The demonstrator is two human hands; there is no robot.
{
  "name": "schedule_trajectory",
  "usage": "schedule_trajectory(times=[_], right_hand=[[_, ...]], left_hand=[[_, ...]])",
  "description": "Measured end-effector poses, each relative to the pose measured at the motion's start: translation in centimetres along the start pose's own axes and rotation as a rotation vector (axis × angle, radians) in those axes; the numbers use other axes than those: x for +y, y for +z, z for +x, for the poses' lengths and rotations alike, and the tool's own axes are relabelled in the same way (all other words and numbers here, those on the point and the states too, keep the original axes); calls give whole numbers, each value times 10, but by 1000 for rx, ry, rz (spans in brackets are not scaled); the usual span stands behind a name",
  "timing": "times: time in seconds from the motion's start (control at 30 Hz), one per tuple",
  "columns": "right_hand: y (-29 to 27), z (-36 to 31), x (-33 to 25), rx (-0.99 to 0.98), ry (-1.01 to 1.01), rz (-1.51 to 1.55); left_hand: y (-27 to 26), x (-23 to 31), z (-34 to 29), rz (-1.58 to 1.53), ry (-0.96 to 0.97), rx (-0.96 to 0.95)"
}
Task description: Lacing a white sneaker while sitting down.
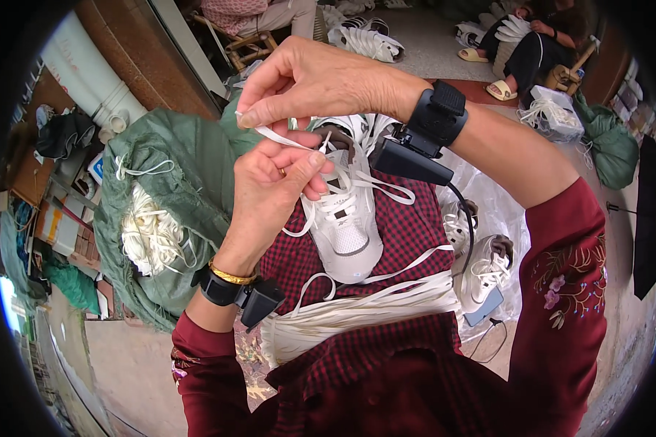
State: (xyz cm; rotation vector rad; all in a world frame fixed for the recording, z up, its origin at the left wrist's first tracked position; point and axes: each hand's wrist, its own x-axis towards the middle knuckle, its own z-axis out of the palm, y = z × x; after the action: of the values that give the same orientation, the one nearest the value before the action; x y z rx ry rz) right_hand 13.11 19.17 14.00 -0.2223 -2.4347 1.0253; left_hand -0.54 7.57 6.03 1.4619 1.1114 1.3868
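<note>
A white sneaker (pixel 351 251) with a grey-edged mesh toe rests on the checked cloth (pixel 415 211) over my lap, toe toward me. Its front eyelets are threaded with white lace. My right hand (pixel 324 79) reaches across above the shoe and pinches the tip of a flat white shoelace (pixel 277 138) between thumb and fingers. Lower down, beside the shoe's opening, my left hand (pixel 266 178) is closed with thumb against fingers on the same lace. A loop of lace hangs off the shoe's right side. Part of the tongue and collar is hidden behind my left fingers.
A bundle of white laces (pixel 364 309) lies across my lap. On the left stands a green sack (pixel 197 164) with tangled laces (pixel 151 237) inside. Other sneakers (pixel 486 273) sit on clear plastic at the right. Another person (pixel 543 40) sits at the far right.
</note>
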Motion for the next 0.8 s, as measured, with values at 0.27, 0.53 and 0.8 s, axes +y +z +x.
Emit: schedule_trajectory(times=[0.27, 0.53, 0.8], right_hand=[[-12, -68, 31, 256, 295, 175], [28, -92, 42, 254, 210, 448], [27, -92, 41, 395, 189, 261]], left_hand=[[7, -3, 8, -40, -3, 27], [11, -2, 11, -33, 37, -13], [8, -4, 5, -24, 56, 28]])
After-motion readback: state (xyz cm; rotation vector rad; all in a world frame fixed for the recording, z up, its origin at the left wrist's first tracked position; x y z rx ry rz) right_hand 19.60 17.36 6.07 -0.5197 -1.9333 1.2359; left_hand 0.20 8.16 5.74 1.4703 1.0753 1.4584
